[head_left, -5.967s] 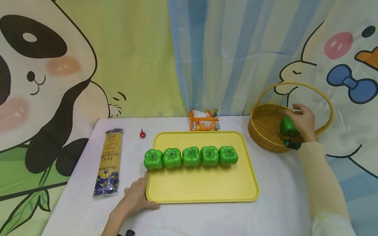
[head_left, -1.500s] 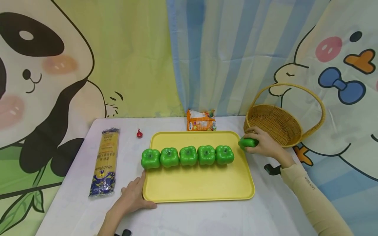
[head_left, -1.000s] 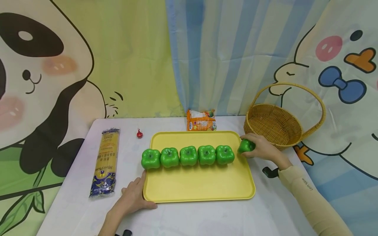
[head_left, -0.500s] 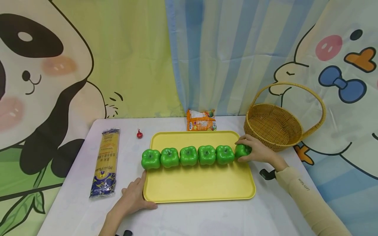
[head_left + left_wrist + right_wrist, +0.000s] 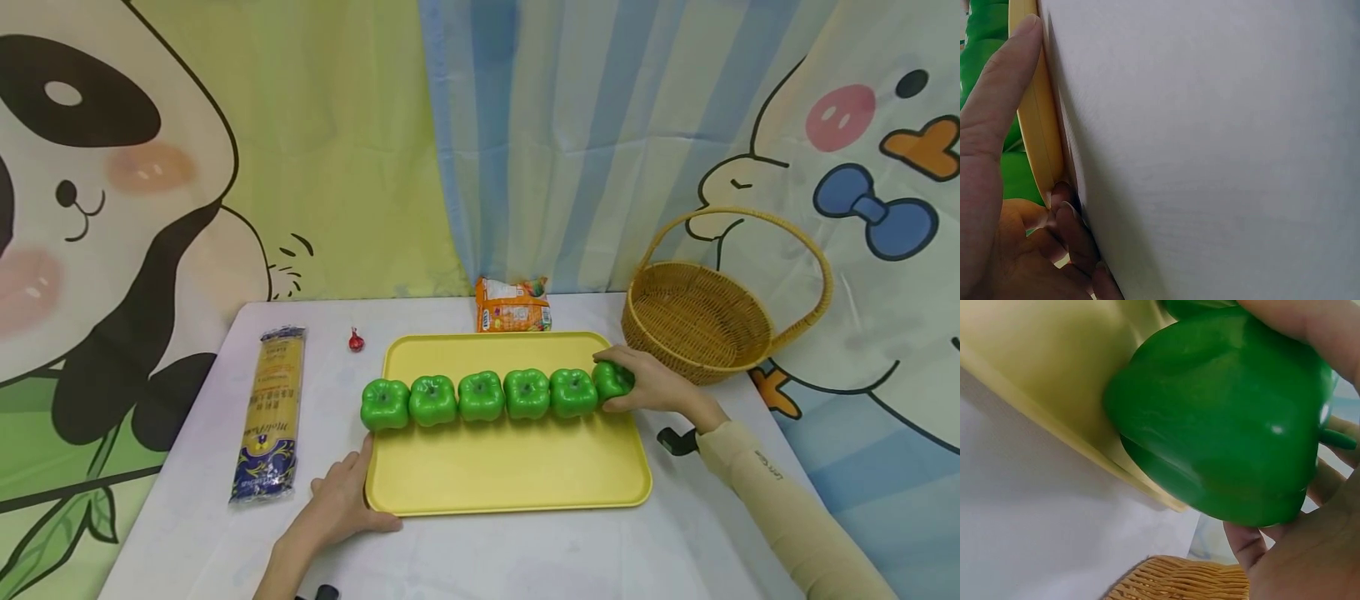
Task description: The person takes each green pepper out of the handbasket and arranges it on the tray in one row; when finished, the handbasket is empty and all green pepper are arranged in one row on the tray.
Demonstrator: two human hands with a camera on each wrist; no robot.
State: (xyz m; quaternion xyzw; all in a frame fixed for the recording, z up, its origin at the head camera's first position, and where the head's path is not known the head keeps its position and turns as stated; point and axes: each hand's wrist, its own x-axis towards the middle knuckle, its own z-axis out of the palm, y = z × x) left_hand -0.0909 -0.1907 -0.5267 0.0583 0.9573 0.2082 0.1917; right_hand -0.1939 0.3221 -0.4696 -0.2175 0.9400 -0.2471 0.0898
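Observation:
In the head view, my right hand [image 5: 652,385] holds a glossy green bell pepper [image 5: 611,381] at the right end of a row of several alike on the yellow tray [image 5: 510,471]. The right wrist view shows that pepper [image 5: 1222,419] close up, its stem toward my palm, thumb and fingers on opposite sides. It stands tilted over the tray, close beside the neighbouring pepper [image 5: 573,392]. My left hand [image 5: 341,500] grips the tray's near left corner, thumb along the front edge and fingers at the left side. The left wrist view shows the thumb [image 5: 1004,81] on the rim.
A wicker basket [image 5: 697,321] with a tall handle stands behind the tray at right. An orange snack packet [image 5: 513,306] lies behind the tray. On the left are a small red item [image 5: 356,340] and a long yellow-and-blue pasta packet [image 5: 270,412].
My right hand has taken the pepper out of the basket and brought it left to the row's right end. In the last half second it shifted slightly. My left hand stays at the tray corner.

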